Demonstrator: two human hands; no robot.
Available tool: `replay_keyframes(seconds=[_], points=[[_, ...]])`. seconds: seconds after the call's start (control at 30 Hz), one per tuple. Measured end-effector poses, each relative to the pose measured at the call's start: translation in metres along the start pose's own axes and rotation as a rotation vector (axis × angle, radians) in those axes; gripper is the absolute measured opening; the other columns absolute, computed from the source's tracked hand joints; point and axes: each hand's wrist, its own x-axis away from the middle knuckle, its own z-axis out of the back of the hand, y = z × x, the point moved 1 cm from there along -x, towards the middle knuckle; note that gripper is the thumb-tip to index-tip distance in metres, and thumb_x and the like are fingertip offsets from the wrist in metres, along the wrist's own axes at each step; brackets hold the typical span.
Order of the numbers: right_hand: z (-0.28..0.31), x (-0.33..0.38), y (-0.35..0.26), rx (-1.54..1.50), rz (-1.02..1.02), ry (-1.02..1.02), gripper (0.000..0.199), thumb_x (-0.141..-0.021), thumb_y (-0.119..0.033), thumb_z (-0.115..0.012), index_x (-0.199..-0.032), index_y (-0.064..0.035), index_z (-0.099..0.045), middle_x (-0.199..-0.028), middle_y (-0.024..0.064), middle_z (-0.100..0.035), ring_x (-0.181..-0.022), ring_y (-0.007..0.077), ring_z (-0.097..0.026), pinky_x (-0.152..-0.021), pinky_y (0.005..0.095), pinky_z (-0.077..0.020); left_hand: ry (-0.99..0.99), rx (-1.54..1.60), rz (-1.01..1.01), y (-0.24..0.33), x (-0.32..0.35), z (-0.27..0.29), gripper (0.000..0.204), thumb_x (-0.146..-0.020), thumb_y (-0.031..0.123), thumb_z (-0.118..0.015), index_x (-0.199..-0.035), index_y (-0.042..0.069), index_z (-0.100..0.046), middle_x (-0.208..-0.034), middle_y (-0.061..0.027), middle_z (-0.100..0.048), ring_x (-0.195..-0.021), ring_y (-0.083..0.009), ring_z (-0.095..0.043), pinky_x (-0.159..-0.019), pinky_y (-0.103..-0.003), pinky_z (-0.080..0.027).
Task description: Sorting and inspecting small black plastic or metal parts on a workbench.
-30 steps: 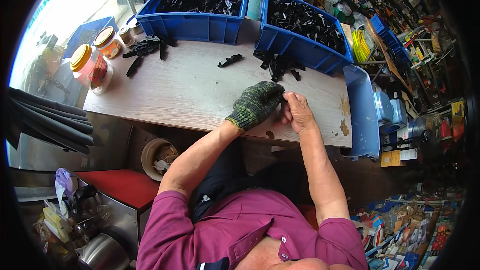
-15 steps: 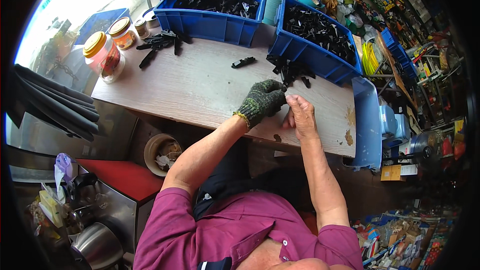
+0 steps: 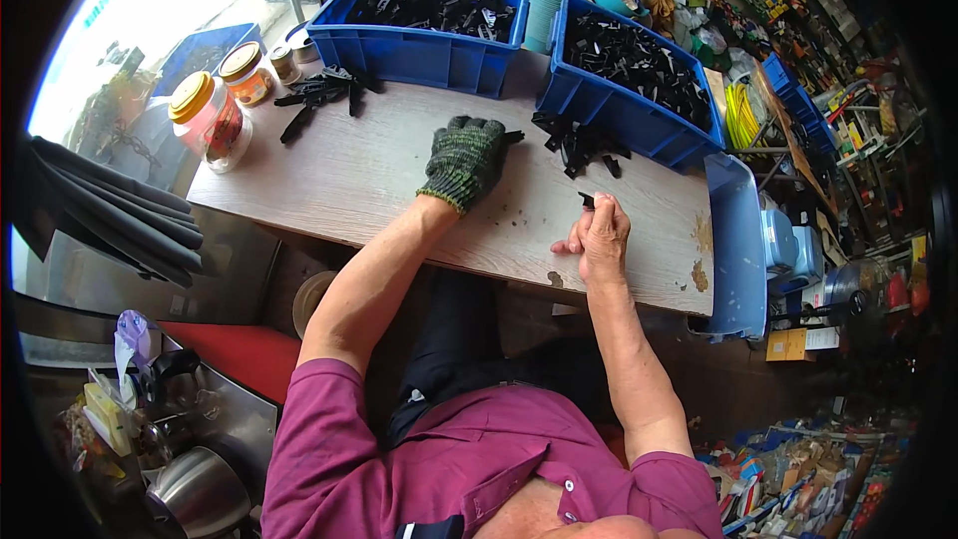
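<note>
My left hand (image 3: 465,162), in a dark green knitted glove, rests over the table with its fingers curled down. From its right side sticks the end of a black plastic piece (image 3: 514,137); the rest is hidden under the glove. Bare and closed, my right hand (image 3: 603,238) pinches a small black part (image 3: 587,201) between thumb and fingers above the table's right half. Beyond it, a loose pile of black plastic parts (image 3: 579,145) lies against the right blue crate. Another heap of long black pieces (image 3: 321,92) lies at the far left.
Two blue crates (image 3: 419,60), (image 3: 639,118) full of black parts stand along the back of the wooden table (image 3: 369,185). Lidded jars (image 3: 212,130) line its left end. A blue plastic bin (image 3: 736,250) borders the right edge. A pale bucket (image 3: 311,304) sits below.
My left hand has moved left and away from my right hand, onto the black piece that lay alone on the table. My right hand has stayed nearly in place, its small black part now visible.
</note>
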Motion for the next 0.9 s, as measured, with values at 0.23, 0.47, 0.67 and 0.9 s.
replay_keyframes(seconds=[0.23,0.47,0.67,0.9], points=[[0.014,-0.009,0.01,-0.049,0.108,0.062,0.034,-0.097,-0.038,-0.052,-0.077,-0.0118,-0.046,-0.048,-0.0019,-0.029,-0.038,0.012,-0.031,-0.037,0.0309,-0.0359,-0.047,0.628,-0.194,0.054,0.053,0.003,0.024,-0.096,0.021,-0.063,-0.114,0.006,-0.069,-0.104,-0.0177,-0.07,-0.097,-0.0384,-0.066,-0.08,-0.043,-0.054],[0.007,-0.002,0.009,-0.012,0.131,0.091,0.032,-0.098,-0.032,-0.053,-0.072,-0.0142,-0.045,-0.049,-0.0031,-0.03,-0.035,0.0126,-0.029,-0.034,0.031,-0.0297,-0.103,0.728,-0.199,0.063,0.056,-0.014,0.025,-0.098,0.017,-0.059,-0.116,0.004,-0.069,-0.114,-0.0203,-0.068,-0.104,-0.0391,-0.065,-0.087,-0.044,-0.052],[0.009,-0.003,0.016,0.24,0.295,0.136,0.027,-0.098,-0.023,-0.054,-0.075,-0.0111,-0.049,-0.074,-0.0073,-0.035,-0.073,0.0062,-0.034,-0.065,0.0268,-0.0325,0.102,0.915,-0.001,0.095,0.06,-0.025,0.031,-0.1,0.023,-0.055,-0.123,0.003,-0.061,-0.104,-0.0217,-0.069,-0.093,-0.0408,-0.066,-0.08,-0.049,-0.052],[0.026,-0.008,0.02,0.045,0.284,0.158,0.026,-0.099,-0.017,-0.053,-0.073,-0.0133,-0.048,-0.07,-0.0087,-0.039,-0.066,0.0044,-0.036,-0.059,0.0242,-0.0319,0.059,0.919,0.029,0.121,0.062,-0.029,0.035,-0.099,0.025,-0.056,-0.125,0.003,-0.06,-0.105,-0.0243,-0.069,-0.094,-0.0413,-0.066,-0.08,-0.048,-0.052]])
